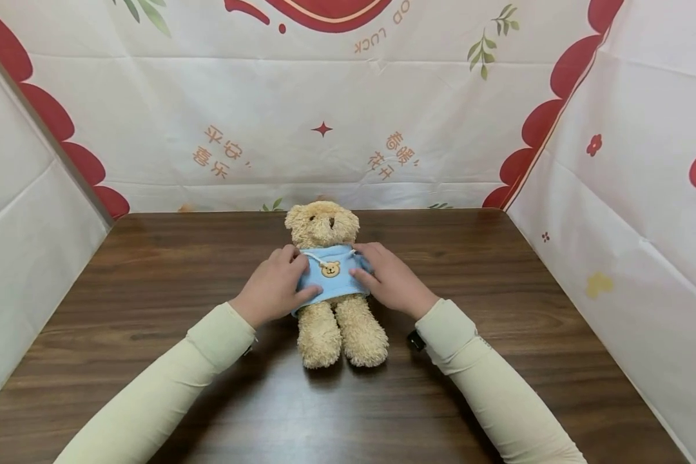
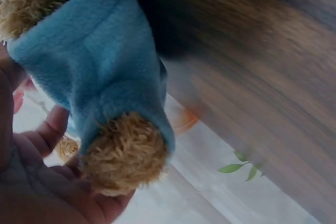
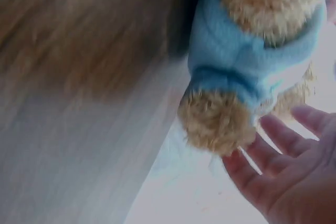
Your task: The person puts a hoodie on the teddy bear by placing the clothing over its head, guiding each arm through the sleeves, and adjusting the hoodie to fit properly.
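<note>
A tan teddy bear point(image 1: 319, 335) in a light blue top point(image 1: 339, 283) with a bear-face patch point(image 1: 330, 269) is at the middle of the table, face up, head toward the far edge. My left hand point(image 1: 274, 283) holds it by one side, its thumb across the front of the top and its fingers near the bear's arm. On the other side my right hand point(image 1: 396, 278) holds it, thumb on the top and fingers by the shoulder. In the wrist views, furry paws point(image 2: 126, 153) point(image 3: 218, 121) poke from the sleeves against my fingers. The bear's back is hidden.
The brown wood-grain table point(image 1: 151, 309) spreads around the bear. A white printed cloth point(image 1: 168, 116) with red scalloped edging point(image 1: 46, 109) stands behind it, and white cloth panels rise along both sides.
</note>
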Motion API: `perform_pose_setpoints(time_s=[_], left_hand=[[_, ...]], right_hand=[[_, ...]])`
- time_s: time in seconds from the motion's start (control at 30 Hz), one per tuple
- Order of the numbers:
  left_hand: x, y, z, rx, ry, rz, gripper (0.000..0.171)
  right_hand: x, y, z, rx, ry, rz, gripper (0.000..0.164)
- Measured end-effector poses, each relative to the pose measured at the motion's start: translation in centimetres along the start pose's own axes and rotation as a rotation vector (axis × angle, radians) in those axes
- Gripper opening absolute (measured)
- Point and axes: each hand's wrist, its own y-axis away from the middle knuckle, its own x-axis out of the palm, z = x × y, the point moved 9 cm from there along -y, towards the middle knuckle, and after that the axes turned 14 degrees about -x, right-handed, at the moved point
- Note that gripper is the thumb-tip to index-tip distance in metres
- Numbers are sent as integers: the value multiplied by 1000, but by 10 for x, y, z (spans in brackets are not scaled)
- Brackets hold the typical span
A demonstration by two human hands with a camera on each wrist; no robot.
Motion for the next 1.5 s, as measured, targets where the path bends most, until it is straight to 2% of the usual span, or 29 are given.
perform_pose_setpoints(time_s=[0.13, 0.23, 0.3, 0.4, 0.5, 0.67, 0.77, 0.97, 1.07, 1.23, 1.33, 1.5], left_hand=[[-2, 3, 13, 19, 51, 28, 20], [-10, 7, 27, 26, 73, -10, 14], [-15, 11, 36, 29, 67, -50, 16], [-21, 18, 48, 28, 47, -106, 20], [-25, 22, 54, 30, 28, -143, 25], [-25, 23, 53, 36, 17, -176, 29], [-22, 21, 51, 22, 2, -193, 25], [-27, 19, 51, -7, -30, -253, 20], [-27, 20, 54, -8, -55, -250, 22], [-22, 22, 63, 28, -123, -189, 25], [-22, 25, 68, 64, -161, -169, 27], [-24, 30, 70, 153, -185, -176, 31]], right_hand=[[-2, 5, -17, 48, 8, 37, 43], [-3, 12, -31, 95, 59, 63, 39], [-5, 17, -37, 102, 139, 71, 36], [-9, 22, -38, 66, 264, 78, 34], [-7, 22, -35, -7, 352, 83, 38], [1, 12, -28, -69, 402, 95, 39], [4, 6, -23, -97, 432, 91, 33], [-6, 2, -13, -172, 507, 13, 28], [-12, 4, -13, -185, 515, -13, 25], [-24, 8, -17, -214, 465, -51, 29], [-29, 9, -21, -218, 410, -54, 33], [-31, 15, -29, -177, 367, -26, 38]])
